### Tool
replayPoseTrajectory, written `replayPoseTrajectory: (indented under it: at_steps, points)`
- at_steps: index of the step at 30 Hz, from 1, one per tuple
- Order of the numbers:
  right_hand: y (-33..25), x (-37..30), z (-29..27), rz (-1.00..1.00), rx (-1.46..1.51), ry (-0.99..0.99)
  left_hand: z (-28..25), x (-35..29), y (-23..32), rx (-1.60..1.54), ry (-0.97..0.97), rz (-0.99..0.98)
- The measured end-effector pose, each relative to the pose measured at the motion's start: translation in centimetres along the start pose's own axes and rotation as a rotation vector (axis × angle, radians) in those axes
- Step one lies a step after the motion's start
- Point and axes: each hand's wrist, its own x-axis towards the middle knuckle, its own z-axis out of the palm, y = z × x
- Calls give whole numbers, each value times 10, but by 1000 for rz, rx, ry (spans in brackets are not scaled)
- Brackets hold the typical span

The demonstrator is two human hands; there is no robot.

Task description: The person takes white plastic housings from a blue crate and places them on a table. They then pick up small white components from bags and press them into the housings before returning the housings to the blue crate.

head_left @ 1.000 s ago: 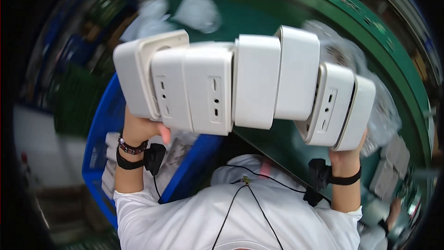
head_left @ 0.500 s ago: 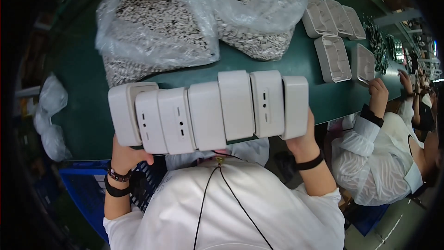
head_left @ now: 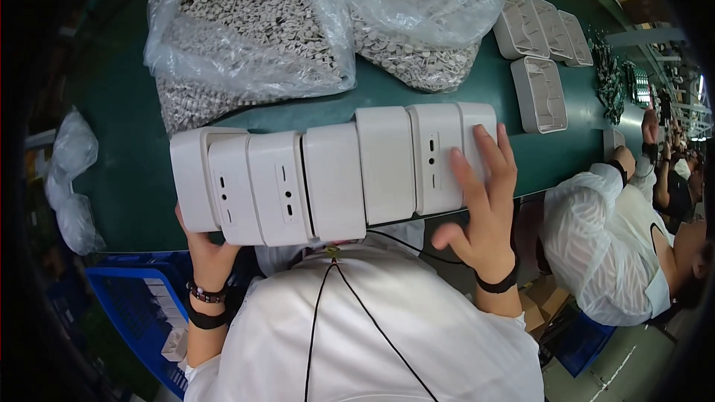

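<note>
Seven white housings (head_left: 335, 182) sit side by side before me, along the near side of the green table (head_left: 123, 179). My left hand (head_left: 211, 257) is at their left end, its fingers hidden, so I cannot tell whether it grips. My right hand (head_left: 488, 212) is spread over their right end, thumb well apart from the fingers. Farther off I see two clear bags (head_left: 253, 37) of small pale parts (head_left: 417, 59).

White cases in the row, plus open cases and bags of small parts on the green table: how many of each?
Cases in the row: 7
Open cases: 4
Bags of small parts: 2
Total: 13
The pale piece by the co-worker's hand is too hidden to identify, so uncounted.
</note>
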Motion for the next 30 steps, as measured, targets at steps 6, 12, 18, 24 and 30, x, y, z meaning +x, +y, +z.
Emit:
replayPoseTrajectory:
  at_steps: [6, 12, 18, 24, 30]
  points:
    - [10, -22, 1, -8, -176, 9, -23, 3, 8, 345, -17, 48]
    - [27, -63, -18, 367, -82, 26, -58, 0, 4, 914, -58, 171]
    - [21, -99, 10, 591, -194, 1, -48, -2, -1, 958, -83, 242]
    - [20, -89, 36, 364, -524, 107, -34, 5, -3, 752, -53, 236]
    - [17, -72, 36, 266, -320, 74, -54, 17, -21, 513, -18, 217]
